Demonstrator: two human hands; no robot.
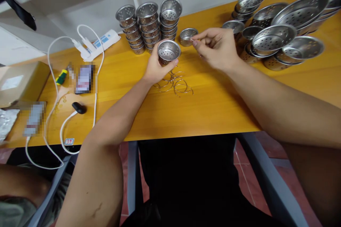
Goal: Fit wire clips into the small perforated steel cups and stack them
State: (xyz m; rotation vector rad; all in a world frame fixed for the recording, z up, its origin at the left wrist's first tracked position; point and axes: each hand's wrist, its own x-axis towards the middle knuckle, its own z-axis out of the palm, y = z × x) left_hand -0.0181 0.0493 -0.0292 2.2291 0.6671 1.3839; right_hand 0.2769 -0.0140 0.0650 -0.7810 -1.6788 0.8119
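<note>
My left hand [157, 65] is wrapped round a perforated metal cup [169, 50], its open top facing up. To its right, my right hand [213, 46] pinches something thin, like a piece of wire [192, 40], between thumb and fingertips. Just behind those fingertips a small metal cup [185, 37] stands on the table. Several thin wire rings [180, 86] lie in a loose tangle on the wood below the held cup. Three stacks of perforated cups [147, 25] rise behind my left hand.
Many metal strainers [274, 39] are piled at the right of the table [197, 117]. At the left are a power strip [102, 45], white cables, two blurred phones [84, 78], a screwdriver [61, 77], a black plug [79, 108] and a cardboard box [23, 83]. Another person's leg shows at lower left.
</note>
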